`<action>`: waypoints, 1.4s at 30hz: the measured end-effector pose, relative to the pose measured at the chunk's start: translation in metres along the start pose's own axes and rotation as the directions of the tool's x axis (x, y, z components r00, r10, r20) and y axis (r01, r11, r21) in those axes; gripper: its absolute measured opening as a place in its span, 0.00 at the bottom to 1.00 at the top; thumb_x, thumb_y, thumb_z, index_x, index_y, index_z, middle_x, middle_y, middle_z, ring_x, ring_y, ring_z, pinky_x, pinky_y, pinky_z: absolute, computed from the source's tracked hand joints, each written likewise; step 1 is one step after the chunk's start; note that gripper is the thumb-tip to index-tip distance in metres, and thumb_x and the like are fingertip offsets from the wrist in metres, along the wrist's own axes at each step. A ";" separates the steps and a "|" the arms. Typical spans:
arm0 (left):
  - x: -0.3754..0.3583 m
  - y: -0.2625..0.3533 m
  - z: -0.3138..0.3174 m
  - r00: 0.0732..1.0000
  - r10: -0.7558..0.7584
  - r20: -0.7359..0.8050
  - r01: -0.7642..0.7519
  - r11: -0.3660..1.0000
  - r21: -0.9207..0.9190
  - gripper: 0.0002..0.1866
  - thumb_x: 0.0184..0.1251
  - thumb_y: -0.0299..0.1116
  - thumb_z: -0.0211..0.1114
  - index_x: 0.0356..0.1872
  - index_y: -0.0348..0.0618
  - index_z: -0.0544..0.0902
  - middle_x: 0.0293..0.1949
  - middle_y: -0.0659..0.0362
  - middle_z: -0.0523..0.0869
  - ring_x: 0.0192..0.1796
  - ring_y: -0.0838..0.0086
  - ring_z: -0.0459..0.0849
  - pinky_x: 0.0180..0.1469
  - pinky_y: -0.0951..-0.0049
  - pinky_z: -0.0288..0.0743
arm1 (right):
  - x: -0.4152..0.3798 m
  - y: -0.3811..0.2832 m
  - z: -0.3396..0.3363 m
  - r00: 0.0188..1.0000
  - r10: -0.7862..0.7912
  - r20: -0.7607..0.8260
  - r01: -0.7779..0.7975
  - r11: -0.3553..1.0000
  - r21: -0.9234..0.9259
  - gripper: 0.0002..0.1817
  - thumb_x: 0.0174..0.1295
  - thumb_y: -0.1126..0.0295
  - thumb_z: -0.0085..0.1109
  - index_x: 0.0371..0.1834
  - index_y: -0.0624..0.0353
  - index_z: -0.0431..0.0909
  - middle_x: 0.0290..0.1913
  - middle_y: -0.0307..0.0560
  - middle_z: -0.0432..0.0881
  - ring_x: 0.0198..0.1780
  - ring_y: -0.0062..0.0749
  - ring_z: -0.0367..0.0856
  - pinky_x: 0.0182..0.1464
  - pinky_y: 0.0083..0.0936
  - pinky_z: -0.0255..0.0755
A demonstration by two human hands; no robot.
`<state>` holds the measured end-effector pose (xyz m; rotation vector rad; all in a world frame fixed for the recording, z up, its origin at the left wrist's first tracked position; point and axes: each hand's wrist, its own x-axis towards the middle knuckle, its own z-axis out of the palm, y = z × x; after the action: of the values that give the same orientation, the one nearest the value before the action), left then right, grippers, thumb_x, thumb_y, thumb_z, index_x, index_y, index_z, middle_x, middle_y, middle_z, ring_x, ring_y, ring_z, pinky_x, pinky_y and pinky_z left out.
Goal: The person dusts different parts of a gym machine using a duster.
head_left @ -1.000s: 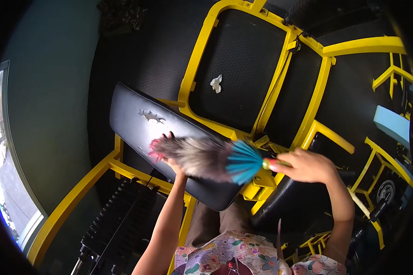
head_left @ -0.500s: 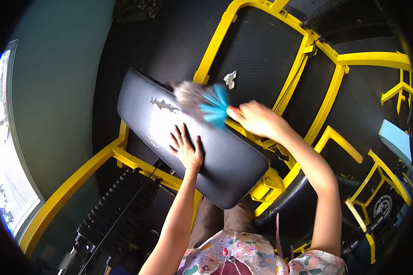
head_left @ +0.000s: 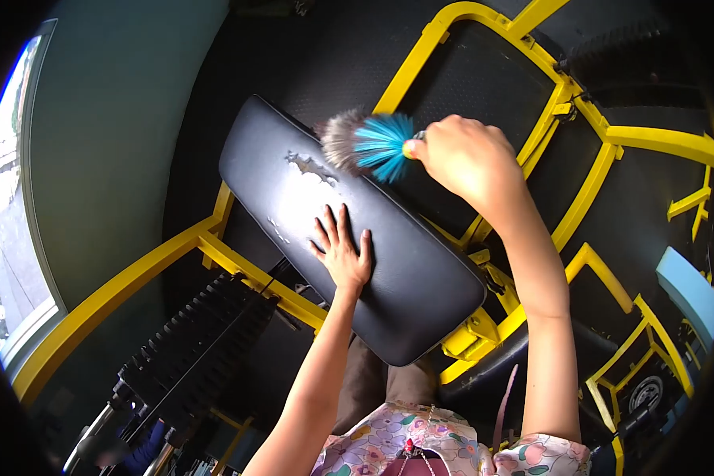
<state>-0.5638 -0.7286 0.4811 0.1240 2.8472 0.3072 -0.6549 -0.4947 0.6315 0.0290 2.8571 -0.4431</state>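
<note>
Dusting the black bench pad [head_left: 404, 262], upper end reached.
Right hand [head_left: 464, 155] gripped the feather duster [head_left: 365, 143] at upper centre; left hand [head_left: 343, 252] lay flat, fingers spread; lower pad looked undusted.

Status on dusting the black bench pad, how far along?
Done: nothing shows as clearly finished; no dust is visible either way. In hand: the right hand holds the duster at the far edge of the black bench pad, near the torn patch; the left hand lies flat on the pad. Left: likely the near end of the pad and the yellow frame.
</note>
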 end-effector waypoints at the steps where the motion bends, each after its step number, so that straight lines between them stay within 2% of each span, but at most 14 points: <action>1: 0.001 -0.001 0.001 1.000 -0.001 0.003 0.001 1.000 -0.001 0.33 0.60 0.52 0.48 0.66 0.56 0.56 0.69 0.57 0.50 0.70 0.56 0.44 0.64 0.42 0.32 | -0.005 -0.004 -0.004 0.995 0.091 0.050 -0.093 0.995 0.029 0.15 0.61 0.62 0.49 0.22 0.58 0.79 0.25 0.49 0.81 0.32 0.35 0.83 0.33 0.27 0.77; 2: 0.000 -0.003 0.003 1.000 -0.002 0.010 0.002 1.000 -0.003 0.34 0.59 0.54 0.48 0.66 0.56 0.56 0.69 0.56 0.50 0.70 0.55 0.44 0.63 0.41 0.33 | -0.005 -0.009 -0.007 0.978 0.145 0.148 -0.147 0.989 0.002 0.16 0.62 0.62 0.47 0.22 0.58 0.79 0.25 0.49 0.81 0.32 0.36 0.83 0.33 0.29 0.77; 6: 0.001 -0.003 0.003 1.000 -0.006 0.010 0.006 1.000 -0.001 0.33 0.59 0.54 0.47 0.66 0.56 0.56 0.69 0.56 0.50 0.70 0.55 0.43 0.63 0.41 0.33 | 0.022 -0.027 0.047 0.994 0.055 0.096 -0.065 0.992 0.109 0.15 0.62 0.64 0.46 0.26 0.59 0.80 0.28 0.50 0.82 0.34 0.36 0.83 0.36 0.29 0.77; 10: 0.000 -0.004 0.005 1.000 0.006 -0.003 -0.006 1.000 0.014 0.33 0.60 0.54 0.46 0.66 0.57 0.56 0.69 0.57 0.50 0.70 0.55 0.44 0.63 0.41 0.33 | 0.096 -0.070 0.126 0.988 0.134 0.074 -0.151 0.939 0.308 0.11 0.57 0.70 0.46 0.29 0.58 0.80 0.34 0.51 0.82 0.40 0.37 0.82 0.39 0.30 0.76; 15: -0.001 -0.005 0.005 1.000 0.011 -0.010 -0.011 1.000 -0.006 0.33 0.60 0.54 0.47 0.66 0.58 0.55 0.69 0.58 0.49 0.70 0.56 0.44 0.63 0.40 0.33 | 0.103 -0.081 0.148 0.938 0.200 0.282 -0.290 0.900 0.326 0.16 0.63 0.62 0.43 0.37 0.59 0.80 0.42 0.53 0.80 0.47 0.38 0.79 0.44 0.33 0.74; 17: -0.001 -0.004 0.006 1.000 0.002 -0.010 -0.002 1.000 -0.004 0.33 0.60 0.54 0.47 0.66 0.58 0.55 0.69 0.59 0.49 0.70 0.56 0.44 0.63 0.40 0.34 | 0.060 -0.051 0.124 0.949 0.155 0.275 -0.237 0.925 0.297 0.21 0.64 0.57 0.40 0.37 0.61 0.80 0.41 0.54 0.80 0.45 0.43 0.80 0.45 0.36 0.74; 19: -0.002 -0.005 0.006 1.000 0.005 -0.019 -0.005 1.000 -0.012 0.33 0.60 0.55 0.47 0.66 0.59 0.55 0.69 0.59 0.48 0.70 0.56 0.43 0.63 0.39 0.34 | -0.002 -0.014 0.094 0.954 0.118 0.275 -0.200 0.936 0.289 0.25 0.64 0.54 0.41 0.28 0.67 0.78 0.31 0.60 0.80 0.38 0.52 0.79 0.41 0.41 0.73; 23: -0.005 -0.008 0.006 1.000 0.009 -0.021 -0.009 1.000 -0.020 0.32 0.61 0.56 0.46 0.66 0.60 0.56 0.69 0.59 0.49 0.70 0.55 0.44 0.62 0.37 0.35 | -0.146 0.027 0.029 0.882 0.239 0.407 -0.329 0.930 0.166 0.23 0.64 0.55 0.43 0.30 0.68 0.74 0.27 0.63 0.77 0.35 0.57 0.76 0.38 0.41 0.72; 30: -0.017 -0.031 0.008 0.997 0.075 -0.026 -0.078 0.987 -0.140 0.30 0.63 0.56 0.46 0.65 0.62 0.57 0.68 0.57 0.52 0.69 0.55 0.48 0.63 0.40 0.39 | -0.352 -0.048 -0.036 0.606 0.697 0.383 -0.764 0.644 0.039 0.19 0.65 0.56 0.42 0.31 0.64 0.69 0.23 0.66 0.74 0.31 0.62 0.73 0.31 0.48 0.65; 33: -0.066 -0.047 0.011 0.995 -0.075 -0.059 0.065 0.985 -0.161 0.31 0.63 0.56 0.47 0.65 0.58 0.58 0.67 0.53 0.54 0.69 0.54 0.50 0.63 0.41 0.43 | -0.407 -0.106 -0.016 0.506 0.778 0.373 -0.854 0.514 0.085 0.19 0.65 0.57 0.41 0.31 0.65 0.68 0.23 0.67 0.73 0.31 0.63 0.72 0.31 0.49 0.64; 34: -0.084 -0.049 0.007 0.987 -0.156 -0.028 0.149 0.973 -0.179 0.34 0.62 0.55 0.49 0.66 0.50 0.56 0.66 0.45 0.53 0.68 0.53 0.49 0.64 0.45 0.43 | -0.425 -0.124 -0.008 0.459 0.798 0.390 -0.885 0.448 0.125 0.19 0.66 0.57 0.40 0.32 0.64 0.68 0.23 0.67 0.73 0.31 0.64 0.72 0.31 0.50 0.64; 36: -0.117 -0.064 0.027 0.948 -0.294 -0.123 0.238 0.910 -0.340 0.39 0.60 0.54 0.52 0.65 0.37 0.53 0.65 0.38 0.51 0.68 0.50 0.48 0.66 0.52 0.43 | -0.455 -0.162 0.003 0.526 0.771 0.360 -0.847 0.513 0.140 0.17 0.65 0.58 0.41 0.31 0.62 0.68 0.21 0.66 0.74 0.27 0.62 0.74 0.26 0.49 0.66; 40: -0.158 -0.071 0.047 0.826 -0.541 0.157 0.446 0.457 -0.770 0.44 0.60 0.54 0.54 0.61 0.23 0.51 0.62 0.34 0.56 0.65 0.52 0.56 0.66 0.61 0.48 | -0.500 -0.227 0.011 0.466 0.865 0.185 -0.883 0.442 0.155 0.18 0.63 0.57 0.46 0.30 0.64 0.69 0.21 0.64 0.75 0.27 0.61 0.74 0.29 0.47 0.67; 42: -0.169 -0.070 0.039 0.789 -0.400 0.466 0.519 0.027 -0.855 0.43 0.60 0.56 0.54 0.61 0.24 0.53 0.59 0.37 0.63 0.61 0.58 0.65 0.61 0.66 0.59 | -0.509 -0.238 -0.014 0.256 0.853 0.455 -0.967 0.227 0.118 0.28 0.64 0.52 0.41 0.55 0.69 0.66 0.40 0.73 0.74 0.42 0.66 0.71 0.46 0.45 0.65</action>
<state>-0.3948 -0.8077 0.4730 -1.0183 1.7977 1.7804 -0.1791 -0.7082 0.8403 1.5399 1.8321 -0.6064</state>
